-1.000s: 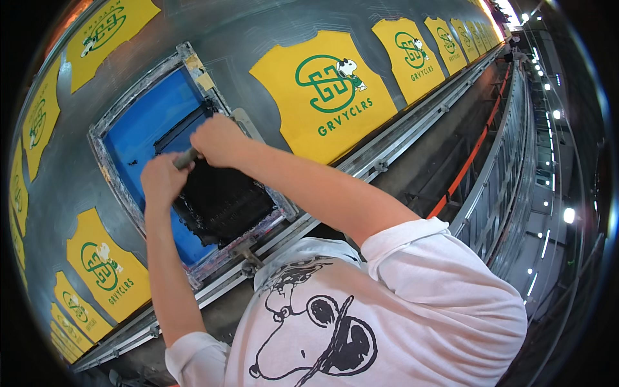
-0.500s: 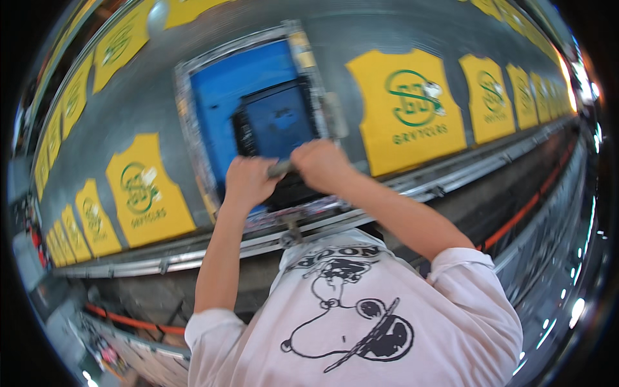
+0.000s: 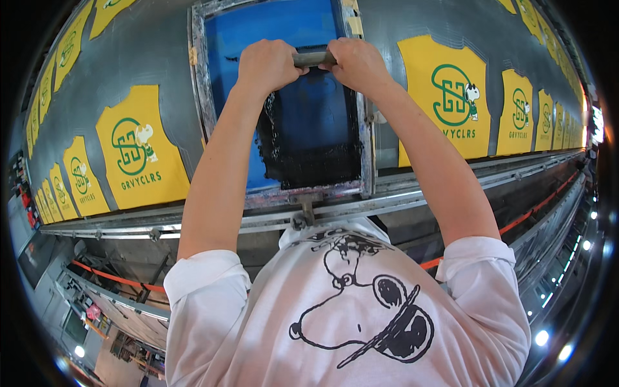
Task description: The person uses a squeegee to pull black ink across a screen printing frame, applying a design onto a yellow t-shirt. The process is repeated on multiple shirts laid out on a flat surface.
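Note:
Both hands grip a squeegee (image 3: 313, 59) by its grey-brown bar, one at each end. My left hand (image 3: 267, 64) is closed round its left end, and my right hand (image 3: 356, 63) round its right end. The squeegee stands over the far half of a blue printing screen (image 3: 222, 39); its blade is mostly hidden by the hands. Black ink (image 3: 309, 168) lies thick along the near edge and left side of the screen's darker middle area. A worn metal frame (image 3: 200, 84) edges the screen, with tape on parts of it.
Yellow garment panels (image 3: 138, 138) with green lettering and a cartoon print lie in rows on a long grey table (image 3: 380, 77), left and right of the screen. A metal rail (image 3: 412, 200) runs along the table's near edge, with a clamp (image 3: 303, 213) below the frame.
My hands have moved the squeegee away from me, from the near part of the screen to its far half. Black ink now shows on the near part. The view has shifted slightly.

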Motion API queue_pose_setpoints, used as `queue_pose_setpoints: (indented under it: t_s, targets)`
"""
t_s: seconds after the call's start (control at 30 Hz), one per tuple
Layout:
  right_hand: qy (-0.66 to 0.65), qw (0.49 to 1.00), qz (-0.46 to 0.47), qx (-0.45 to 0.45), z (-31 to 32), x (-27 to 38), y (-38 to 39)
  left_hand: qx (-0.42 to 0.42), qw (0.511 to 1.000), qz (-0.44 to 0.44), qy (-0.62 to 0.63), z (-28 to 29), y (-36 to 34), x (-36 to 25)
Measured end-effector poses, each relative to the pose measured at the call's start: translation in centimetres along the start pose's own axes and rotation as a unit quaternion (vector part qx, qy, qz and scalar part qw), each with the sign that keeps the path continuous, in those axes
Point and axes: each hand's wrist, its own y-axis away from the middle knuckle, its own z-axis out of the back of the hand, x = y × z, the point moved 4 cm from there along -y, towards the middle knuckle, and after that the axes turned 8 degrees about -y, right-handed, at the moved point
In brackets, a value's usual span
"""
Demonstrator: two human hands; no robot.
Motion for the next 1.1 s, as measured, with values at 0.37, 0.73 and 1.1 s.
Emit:
queue_pose_setpoints:
  t_s: [0.37, 0.73, 1.1]
  targets:
    - [-0.013, 0.999, 0.02, 0.026, -1.5, 7.1, 15.1, -0.036, 0.998, -0.056, 0.021, -5.5, 14.9, -5.0]
    - [-0.242, 0.896, -0.28, -0.247, 4.0, -0.4, 14.0, 0.013, 0.995, -0.08, 0.056, -0.4, 10.1, -2.3]
    - [-0.536, 0.71, -0.438, -0.133, -0.9, -5.1, 10.3, 0.069, 0.98, -0.124, 0.142, 0.4, 0.6, -0.5]
